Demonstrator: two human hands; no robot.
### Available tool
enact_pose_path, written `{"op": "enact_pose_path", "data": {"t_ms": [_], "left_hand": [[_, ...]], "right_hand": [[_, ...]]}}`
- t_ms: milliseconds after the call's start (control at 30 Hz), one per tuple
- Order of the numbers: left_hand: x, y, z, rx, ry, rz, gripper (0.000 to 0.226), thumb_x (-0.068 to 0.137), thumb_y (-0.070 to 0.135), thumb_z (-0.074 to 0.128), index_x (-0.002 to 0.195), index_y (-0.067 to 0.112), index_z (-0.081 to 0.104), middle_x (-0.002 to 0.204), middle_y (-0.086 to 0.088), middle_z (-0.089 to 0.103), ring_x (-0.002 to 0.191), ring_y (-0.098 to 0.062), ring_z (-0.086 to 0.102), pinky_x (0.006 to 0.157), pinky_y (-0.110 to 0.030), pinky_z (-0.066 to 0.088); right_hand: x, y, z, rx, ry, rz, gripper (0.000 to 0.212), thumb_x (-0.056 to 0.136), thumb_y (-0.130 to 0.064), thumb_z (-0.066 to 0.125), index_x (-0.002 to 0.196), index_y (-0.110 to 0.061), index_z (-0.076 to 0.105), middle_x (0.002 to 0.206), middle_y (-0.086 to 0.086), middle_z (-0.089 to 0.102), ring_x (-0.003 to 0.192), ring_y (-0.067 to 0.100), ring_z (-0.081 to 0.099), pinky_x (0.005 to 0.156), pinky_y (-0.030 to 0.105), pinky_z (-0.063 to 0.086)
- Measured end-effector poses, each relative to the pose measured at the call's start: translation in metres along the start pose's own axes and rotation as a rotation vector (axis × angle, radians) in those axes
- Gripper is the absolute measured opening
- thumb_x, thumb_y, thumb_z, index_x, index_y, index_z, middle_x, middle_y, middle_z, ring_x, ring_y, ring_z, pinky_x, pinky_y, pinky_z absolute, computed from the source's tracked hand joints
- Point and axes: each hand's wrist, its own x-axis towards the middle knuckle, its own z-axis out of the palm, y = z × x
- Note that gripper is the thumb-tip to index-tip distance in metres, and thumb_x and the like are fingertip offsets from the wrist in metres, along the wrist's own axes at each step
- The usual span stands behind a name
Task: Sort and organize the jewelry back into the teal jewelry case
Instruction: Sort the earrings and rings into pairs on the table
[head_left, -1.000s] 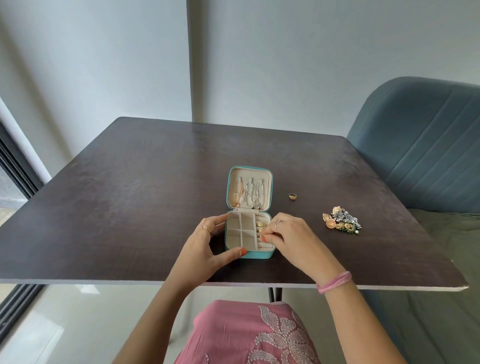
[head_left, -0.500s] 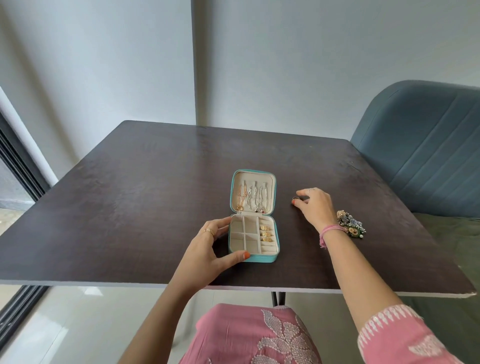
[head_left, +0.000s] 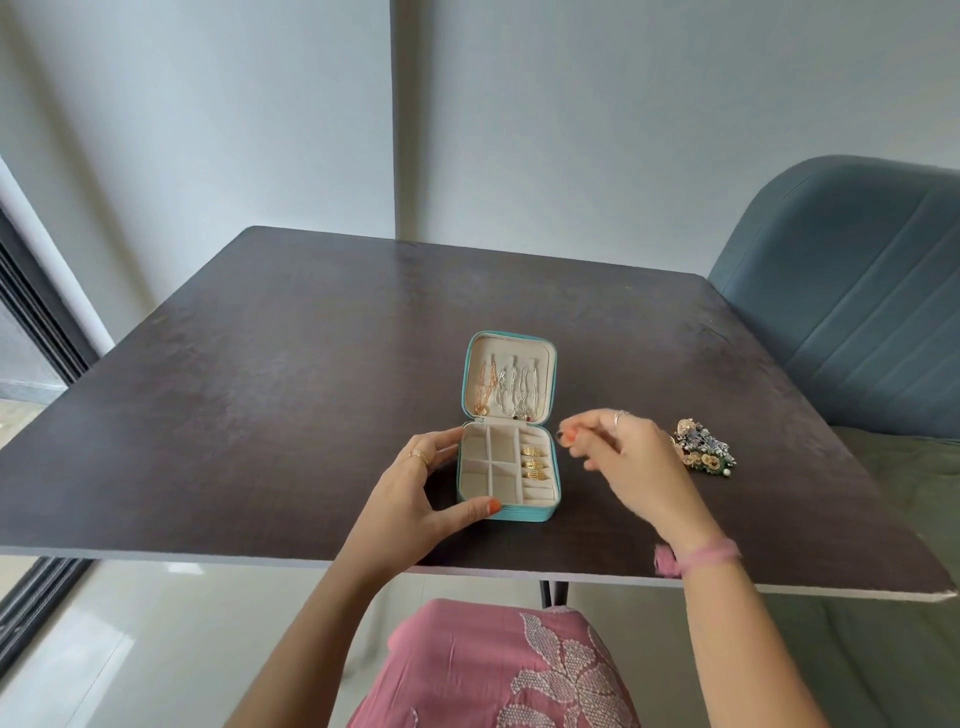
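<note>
Mid-frame, the open case (head_left: 508, 470) sits on the table (head_left: 260, 395). The left hand (head_left: 415, 493) grips its near-left corner; the right hand (head_left: 623, 457) hovers just right, fingertips pinched, blurred.

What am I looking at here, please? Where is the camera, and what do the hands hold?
There is no machine: a person wears a camera on the head, looking down at their own hands. On the dark table lies an open teal jewelry case; chains hang in its lid, and three gold rings sit in its right slots. The left hand holds the case at its side. The right hand is blurred beside the case, fingertips pinched; whether it holds anything, I cannot tell. A heap of jewelry lies further right.
</note>
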Motion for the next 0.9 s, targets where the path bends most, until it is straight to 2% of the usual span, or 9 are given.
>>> {"op": "enact_pose_path", "data": {"t_ms": [100, 167, 233, 333, 400, 533, 667, 800, 900], "left_hand": [[0.0, 0.0, 0.0, 0.0, 0.0, 0.0, 0.081, 0.064, 0.049, 0.077, 0.135, 0.034, 0.04, 0.136, 0.017, 0.048, 0.12, 0.005, 0.049, 0.1, -0.015, 0.042], [0.001, 0.001, 0.0, 0.005, -0.002, 0.003, 0.08, 0.065, 0.048, 0.078, 0.134, 0.036, 0.04, 0.135, 0.018, 0.047, 0.117, 0.008, 0.049, 0.098, -0.011, 0.041], [0.0, 0.001, 0.0, 0.0, -0.004, 0.002, 0.08, 0.064, 0.049, 0.077, 0.133, 0.037, 0.04, 0.134, 0.019, 0.047, 0.114, 0.011, 0.048, 0.096, -0.008, 0.04], [-0.001, 0.001, 0.0, 0.005, -0.005, -0.006, 0.08, 0.064, 0.051, 0.076, 0.134, 0.036, 0.039, 0.136, 0.017, 0.047, 0.116, 0.01, 0.047, 0.097, -0.01, 0.041], [-0.001, 0.001, 0.0, 0.011, -0.009, -0.009, 0.081, 0.065, 0.05, 0.075, 0.135, 0.035, 0.039, 0.137, 0.016, 0.046, 0.119, 0.006, 0.047, 0.099, -0.014, 0.043], [-0.001, 0.003, 0.0, 0.018, -0.009, -0.012, 0.08, 0.066, 0.047, 0.076, 0.136, 0.033, 0.039, 0.138, 0.015, 0.045, 0.12, 0.005, 0.046, 0.099, -0.016, 0.043], [-0.002, 0.004, 0.0, 0.017, -0.005, -0.01, 0.082, 0.065, 0.047, 0.076, 0.136, 0.031, 0.039, 0.139, 0.013, 0.046, 0.122, 0.003, 0.047, 0.101, -0.017, 0.043], [-0.002, 0.005, 0.0, 0.016, 0.001, -0.009, 0.081, 0.066, 0.045, 0.077, 0.136, 0.03, 0.04, 0.14, 0.011, 0.047, 0.124, -0.001, 0.048, 0.104, -0.023, 0.044], [-0.002, 0.006, 0.0, 0.012, -0.003, -0.012, 0.081, 0.064, 0.048, 0.075, 0.135, 0.031, 0.039, 0.14, 0.011, 0.047, 0.124, -0.002, 0.048, 0.104, -0.023, 0.044]], "right_hand": [[-0.025, -0.016, 0.007, -0.044, -0.086, -0.04, 0.014, 0.092, -0.023, 0.061, 0.099, -0.028, 0.072, 0.088, -0.017, 0.07, 0.083, -0.007, 0.063, 0.072, 0.006, 0.044], [-0.032, -0.018, 0.016, -0.094, -0.089, -0.068, 0.016, 0.092, -0.021, 0.061, 0.102, -0.023, 0.073, 0.095, -0.016, 0.069, 0.086, -0.011, 0.061, 0.075, 0.0, 0.039], [-0.033, -0.016, 0.025, -0.186, -0.079, -0.1, 0.018, 0.094, -0.021, 0.059, 0.106, -0.021, 0.072, 0.103, -0.011, 0.069, 0.092, -0.003, 0.059, 0.082, 0.005, 0.04], [-0.032, -0.013, 0.033, -0.285, -0.057, -0.097, 0.021, 0.095, -0.024, 0.055, 0.11, -0.023, 0.07, 0.109, -0.007, 0.066, 0.101, 0.011, 0.056, 0.093, 0.028, 0.045], [-0.033, -0.013, 0.036, -0.319, -0.04, -0.099, 0.022, 0.096, -0.024, 0.054, 0.112, -0.022, 0.069, 0.11, -0.005, 0.064, 0.102, 0.013, 0.055, 0.093, 0.035, 0.045], [-0.036, -0.015, 0.038, -0.334, 0.019, -0.116, 0.025, 0.095, -0.023, 0.057, 0.115, -0.018, 0.069, 0.107, -0.003, 0.058, 0.098, 0.011, 0.055, 0.087, 0.03, 0.049], [-0.04, -0.016, 0.036, -0.421, 0.054, -0.143, 0.022, 0.092, -0.025, 0.06, 0.111, -0.021, 0.071, 0.106, -0.004, 0.065, 0.094, 0.014, 0.054, 0.081, 0.032, 0.047], [-0.043, -0.019, 0.037, -0.486, 0.104, -0.174, 0.011, 0.082, -0.025, 0.073, 0.093, -0.023, 0.074, 0.09, -0.005, 0.072, 0.079, 0.014, 0.057, 0.066, 0.028, 0.04], [-0.044, -0.019, 0.041, -0.555, 0.104, -0.182, 0.013, 0.078, -0.023, 0.077, 0.091, -0.019, 0.077, 0.087, 0.0, 0.073, 0.077, 0.017, 0.062, 0.06, 0.033, 0.048]]}}
